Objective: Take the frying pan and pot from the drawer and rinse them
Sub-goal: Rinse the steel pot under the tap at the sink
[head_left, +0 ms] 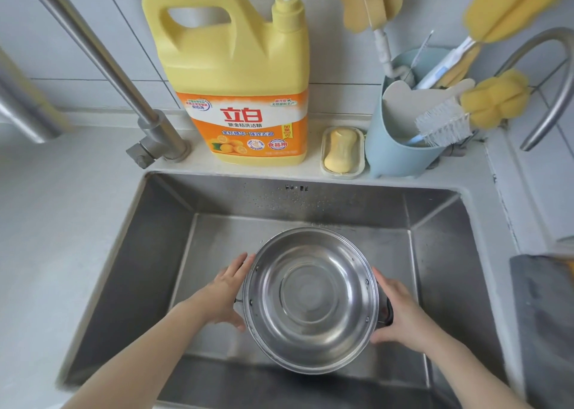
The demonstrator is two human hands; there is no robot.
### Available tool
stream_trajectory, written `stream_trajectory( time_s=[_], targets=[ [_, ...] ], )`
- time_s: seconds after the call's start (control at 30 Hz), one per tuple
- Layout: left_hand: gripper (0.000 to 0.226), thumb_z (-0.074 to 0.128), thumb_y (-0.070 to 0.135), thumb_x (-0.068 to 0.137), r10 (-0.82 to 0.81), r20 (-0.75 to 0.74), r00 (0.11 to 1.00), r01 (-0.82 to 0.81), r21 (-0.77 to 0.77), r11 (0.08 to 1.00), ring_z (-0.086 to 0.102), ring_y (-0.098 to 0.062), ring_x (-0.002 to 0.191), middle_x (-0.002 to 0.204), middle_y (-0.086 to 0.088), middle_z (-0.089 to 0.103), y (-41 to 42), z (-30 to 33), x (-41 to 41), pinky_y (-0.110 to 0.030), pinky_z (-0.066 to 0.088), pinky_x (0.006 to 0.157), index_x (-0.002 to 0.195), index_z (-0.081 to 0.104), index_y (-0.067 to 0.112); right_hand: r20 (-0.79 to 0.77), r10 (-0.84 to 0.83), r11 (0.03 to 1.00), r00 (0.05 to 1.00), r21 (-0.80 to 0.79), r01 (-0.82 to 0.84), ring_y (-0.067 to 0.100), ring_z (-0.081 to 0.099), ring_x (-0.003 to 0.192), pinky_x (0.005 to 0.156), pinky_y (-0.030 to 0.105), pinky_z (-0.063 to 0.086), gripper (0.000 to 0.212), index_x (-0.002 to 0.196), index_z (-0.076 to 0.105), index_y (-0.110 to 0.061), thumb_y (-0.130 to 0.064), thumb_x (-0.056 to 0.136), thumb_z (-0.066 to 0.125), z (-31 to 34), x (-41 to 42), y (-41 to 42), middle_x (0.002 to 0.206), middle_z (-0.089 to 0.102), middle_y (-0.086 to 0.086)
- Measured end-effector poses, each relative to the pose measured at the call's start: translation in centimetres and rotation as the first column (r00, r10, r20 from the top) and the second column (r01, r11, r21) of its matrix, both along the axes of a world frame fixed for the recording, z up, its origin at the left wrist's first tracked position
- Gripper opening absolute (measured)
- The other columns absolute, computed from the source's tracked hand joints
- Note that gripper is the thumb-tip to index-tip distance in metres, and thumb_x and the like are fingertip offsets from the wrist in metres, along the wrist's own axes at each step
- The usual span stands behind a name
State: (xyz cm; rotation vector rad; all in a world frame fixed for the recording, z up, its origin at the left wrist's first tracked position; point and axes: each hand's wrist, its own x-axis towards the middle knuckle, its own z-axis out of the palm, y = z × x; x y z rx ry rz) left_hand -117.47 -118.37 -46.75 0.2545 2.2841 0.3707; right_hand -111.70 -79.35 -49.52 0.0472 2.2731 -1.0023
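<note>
The pot point(312, 300) is out of the drawer and held in the sink point(139, 253), so the step in hand looks like its rinse; the frying pan is not in view. The left hand point(225, 293) lies against the pot's left side with its fingers fairly straight along the rim, and whether it grips the handle beneath cannot be told. The right hand point(400, 310) curls round the dark handle on the right side. The pot sits upright near the middle of the sink toward its front edge, and it seems to hold a little clear water, though the shine makes that uncertain.

No water runs from the tap point(102, 63), whose spout leaves the frame at the back left corner. The next move probably calls for freeing one hand to open the tap, or swirling and tipping the pot.

Along the desk behind the sink stand a yellow detergent bottle point(236, 76), a soap dish point(343, 152) holding a yellow bar, and a blue holder point(400, 150) filled with brushes and sponges.
</note>
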Motion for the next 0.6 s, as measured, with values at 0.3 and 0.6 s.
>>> stream_trajectory(
  time_s=[0.3,0.6],
  targets=[
    [0.149,0.091,0.037,0.056,-0.023,-0.093,0.995,0.027,0.034,0.999,0.028,-0.017,0.131,0.148,0.011,0.012,-0.2,-1.5,0.2,-0.035,0.042,0.106,0.144,-0.029,0.043,-0.024,-0.017,1.000,1.000,-0.017,0.017,0.011,0.052,0.094,0.077,0.010,0.043,0.132,0.137,-0.005,-0.064,-0.035,0.053,0.093,1.2,-0.1,-0.7,0.125,0.026,-0.014],
    [0.146,0.089,0.054,0.053,0.065,-0.221,0.973,-0.025,0.178,0.984,0.023,-0.011,0.133,0.144,0.014,0.014,-1.4,7.4,0.8,-0.028,0.034,0.111,0.147,-0.021,0.042,-0.170,-0.008,0.996,0.985,-0.083,-0.006,0.014,0.053,0.087,0.082,0.011,0.046,0.131,0.139,0.002,-0.067,-0.033,0.049,0.090,9.8,-1.2,-0.5,0.122,0.025,-0.028]
  ],
)
